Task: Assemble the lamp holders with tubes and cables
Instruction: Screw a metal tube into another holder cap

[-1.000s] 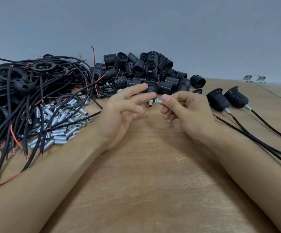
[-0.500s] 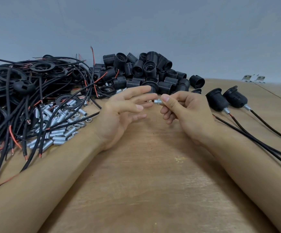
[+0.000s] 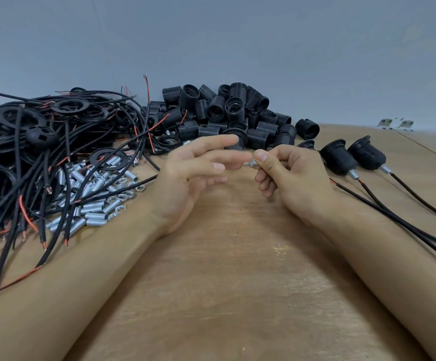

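My right hand (image 3: pixel 289 178) pinches a short silver threaded tube (image 3: pixel 249 163) between thumb and forefinger, its tip pointing left. My left hand (image 3: pixel 193 175) is beside it with fingers stretched out, the fingertips touching the tube's end; whether a nut sits there is blurred. A heap of black lamp holders (image 3: pixel 232 115) lies behind both hands. Black cables with red cores (image 3: pixel 55 157) are tangled at the left. Loose silver tubes and nuts (image 3: pixel 94 199) lie under those cables. Two assembled lamp holders with cables (image 3: pixel 352 157) rest at the right.
Black flat rings (image 3: pixel 110 158) lie among the cables. Cables from the assembled holders (image 3: pixel 407 220) run along the right side past my right forearm. Small metal brackets (image 3: pixel 394 124) sit at the far right by the grey wall. The wooden table (image 3: pixel 237 282) stretches toward me.
My left hand's fingers have moved in against the tube's end and slid along it. My right hand keeps its pinch and has barely shifted.
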A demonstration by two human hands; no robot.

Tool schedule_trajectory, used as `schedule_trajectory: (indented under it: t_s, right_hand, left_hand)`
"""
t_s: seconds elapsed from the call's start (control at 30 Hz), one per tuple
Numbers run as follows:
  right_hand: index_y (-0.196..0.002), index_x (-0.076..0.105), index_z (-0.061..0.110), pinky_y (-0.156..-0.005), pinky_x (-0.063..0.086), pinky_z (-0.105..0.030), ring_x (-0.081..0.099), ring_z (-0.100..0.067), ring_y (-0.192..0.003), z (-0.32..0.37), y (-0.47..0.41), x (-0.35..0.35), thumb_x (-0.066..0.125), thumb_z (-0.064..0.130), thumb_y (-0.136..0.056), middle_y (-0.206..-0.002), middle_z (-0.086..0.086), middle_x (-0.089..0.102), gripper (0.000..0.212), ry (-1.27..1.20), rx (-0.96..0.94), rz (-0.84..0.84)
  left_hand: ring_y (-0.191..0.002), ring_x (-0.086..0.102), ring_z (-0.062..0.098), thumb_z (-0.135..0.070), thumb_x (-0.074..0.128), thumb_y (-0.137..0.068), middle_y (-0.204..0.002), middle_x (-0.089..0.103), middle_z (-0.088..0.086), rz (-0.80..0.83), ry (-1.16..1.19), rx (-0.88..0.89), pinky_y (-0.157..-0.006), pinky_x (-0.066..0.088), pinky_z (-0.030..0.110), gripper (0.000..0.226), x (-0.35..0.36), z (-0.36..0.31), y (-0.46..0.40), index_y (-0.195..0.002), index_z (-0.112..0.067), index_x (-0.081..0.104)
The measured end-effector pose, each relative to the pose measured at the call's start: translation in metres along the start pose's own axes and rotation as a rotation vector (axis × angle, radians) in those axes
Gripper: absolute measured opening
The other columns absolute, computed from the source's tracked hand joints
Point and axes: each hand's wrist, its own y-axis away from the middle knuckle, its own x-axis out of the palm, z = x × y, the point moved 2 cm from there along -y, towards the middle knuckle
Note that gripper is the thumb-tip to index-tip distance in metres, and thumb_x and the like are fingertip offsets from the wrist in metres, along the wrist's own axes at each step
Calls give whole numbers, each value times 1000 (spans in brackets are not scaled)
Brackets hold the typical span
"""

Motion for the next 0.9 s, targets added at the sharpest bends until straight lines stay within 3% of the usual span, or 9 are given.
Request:
schedule_trajectory:
  t_s: [0.17,0.3,0.4,0.5,0.7,0.8,0.9]
  right_hand:
    - [-78,65,5,-44,47,-23,58,-10,-47,1,-1,-1,62,30,-96,-58,1,65,32,15,22,-18]
    - [-78,63,10,-43,46,-21,56,-7,-47,0,0,-1,61,31,-97,-58,4,63,29,14,55,-53]
    - [-77,63,13,-43,45,-22,55,-7,-47,-1,0,-1,61,29,-97,-59,5,63,26,2,70,-53]
    - [-84,66,14,-44,46,-23,57,-9,-50,-1,1,-1,61,23,-97,-61,4,65,17,-26,88,-41]
    - [-88,69,11,-48,52,-25,61,-14,-56,-1,2,-1,62,11,-96,-64,-1,68,10,-94,115,-34]
    - [-89,69,8,-49,53,-25,61,-14,-57,0,2,-2,62,9,-96,-63,-1,67,10,-105,125,-33]
    - [-87,68,8,-48,51,-24,59,-12,-55,2,3,-2,62,7,-96,-62,0,67,11,-116,133,-31]
  left_hand:
    - [-97,70,21,-6,56,-75,-97,76,7,-122,-134,72,-81,52,30,38,-4,3,-1,-111,-13,67]
    - [-83,55,2,2,61,-83,-92,69,-10,-211,-904,248,-68,40,11,30,-6,9,2,-100,-22,69]
    - [-92,51,12,-10,62,-86,-96,65,-12,-317,-1108,273,-81,43,23,21,-17,6,0,-101,-22,69]
    - [-108,49,25,-23,59,-90,-112,63,-3,-409,-1351,134,-97,40,39,22,-36,4,-4,-111,-22,67]
    - [-121,45,29,-24,56,-93,-132,57,4,-392,-1436,-35,-102,37,39,36,-57,5,-6,-128,-17,62]
    - [-135,35,28,-21,55,-95,-146,46,5,-334,-1419,-40,-113,27,36,47,-58,8,-5,-140,-14,51]
    - [-132,39,28,-17,57,-93,-138,55,3,-271,-1407,63,-113,30,40,42,-56,6,-6,-135,-13,57]
